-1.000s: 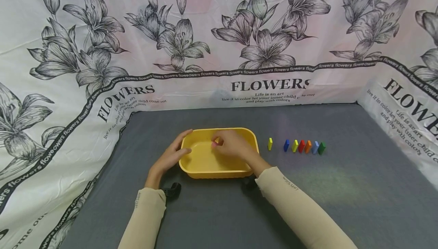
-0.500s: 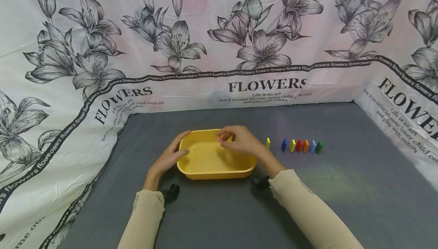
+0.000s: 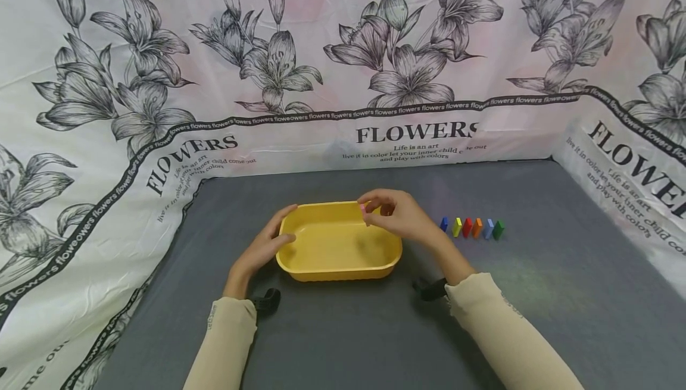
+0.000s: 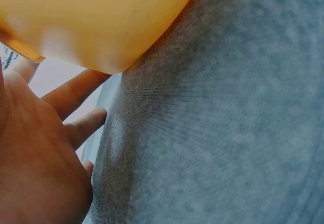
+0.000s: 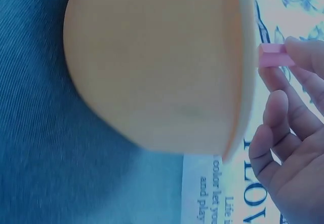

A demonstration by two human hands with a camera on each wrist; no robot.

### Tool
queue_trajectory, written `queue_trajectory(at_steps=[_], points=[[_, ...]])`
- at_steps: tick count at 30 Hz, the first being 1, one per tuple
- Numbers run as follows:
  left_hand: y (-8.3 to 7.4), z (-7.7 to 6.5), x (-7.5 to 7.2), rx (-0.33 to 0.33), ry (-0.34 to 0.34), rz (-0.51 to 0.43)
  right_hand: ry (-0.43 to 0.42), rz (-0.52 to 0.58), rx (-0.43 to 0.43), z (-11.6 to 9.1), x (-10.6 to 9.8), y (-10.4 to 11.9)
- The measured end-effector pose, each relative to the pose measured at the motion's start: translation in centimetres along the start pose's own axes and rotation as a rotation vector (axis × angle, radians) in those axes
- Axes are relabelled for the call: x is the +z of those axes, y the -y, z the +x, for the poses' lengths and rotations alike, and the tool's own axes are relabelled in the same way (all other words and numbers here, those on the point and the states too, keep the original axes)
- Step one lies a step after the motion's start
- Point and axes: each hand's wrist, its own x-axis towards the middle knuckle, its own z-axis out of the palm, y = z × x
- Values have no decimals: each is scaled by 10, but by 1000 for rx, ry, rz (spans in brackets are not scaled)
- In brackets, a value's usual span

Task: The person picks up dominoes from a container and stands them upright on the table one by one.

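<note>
A yellow plastic basin [image 3: 329, 250] sits on the grey cloth in the head view. My left hand [image 3: 262, 251] holds its left end, with the thumb over the rim and the fingers along the outside. In the left wrist view those fingers reach behind the basin wall [image 4: 101, 26]. At the basin's far right rim, my right hand [image 3: 396, 214] pinches a small pink domino [image 5: 273, 56] between thumb and fingertips. The right wrist view shows this domino raised just beyond the rim, with the other fingers loosely bent.
To the right stand several dominoes in a row: dark blue [image 3: 444, 224], yellow [image 3: 457, 227], red [image 3: 467, 227], orange [image 3: 477, 227], light blue [image 3: 489, 228] and green [image 3: 499, 229]. A flower-printed cloth [image 3: 300, 140] rises behind the grey surface.
My right hand has lifted the pink domino from inside the basin and moved it right to the rim. A lone yellow domino is now hidden behind that hand. The left hand stays put.
</note>
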Motion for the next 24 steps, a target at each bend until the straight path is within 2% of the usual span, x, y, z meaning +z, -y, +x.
queue_trajectory(at_steps=[9,24], points=[[-2,-1,0,-5,0,-6,-53,53,27,-21,-27,-13],[-5,-1,1,-28,-7,-7,-237,-77,70,-71,-86,-33]])
